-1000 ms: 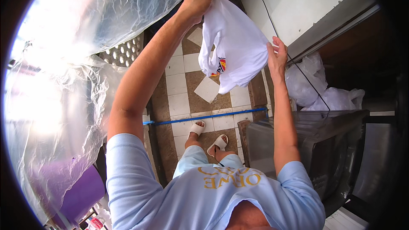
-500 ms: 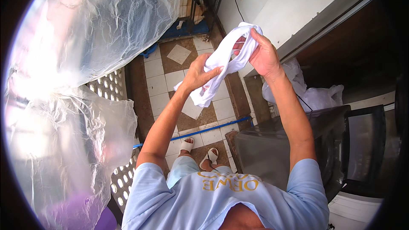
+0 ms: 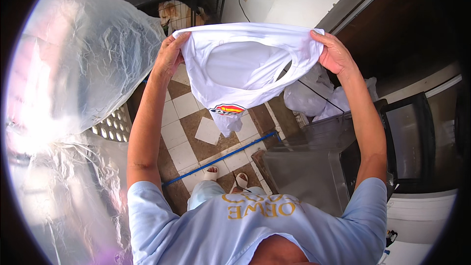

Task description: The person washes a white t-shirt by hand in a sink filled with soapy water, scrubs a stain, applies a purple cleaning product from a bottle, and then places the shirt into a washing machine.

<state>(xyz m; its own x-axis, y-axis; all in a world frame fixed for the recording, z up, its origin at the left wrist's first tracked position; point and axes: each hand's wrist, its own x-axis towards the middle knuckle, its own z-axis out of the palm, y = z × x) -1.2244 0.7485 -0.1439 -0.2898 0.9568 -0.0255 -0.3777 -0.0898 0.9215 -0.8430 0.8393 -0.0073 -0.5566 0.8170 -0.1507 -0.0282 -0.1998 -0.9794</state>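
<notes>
Just one white garment (image 3: pixel 240 66) between two bare hands (image 3: pixel 170 56) (image 3: pixel 336 55).

Floor (image 3: pixel 170 114) paved in white and brown squares, with a white diamond-shaped tile (image 3: pixel 208 131) within one brown square. The person's pale slippers (image 3: pixel 210 175) rest on it, side by side. Blue rod (image 3: pixel 221 159) crosses slantwise just beyond the toes; floor contact indeterminate.

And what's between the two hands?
In the head view, a white shirt fills the space, spread from the left hand to the right hand.
</notes>
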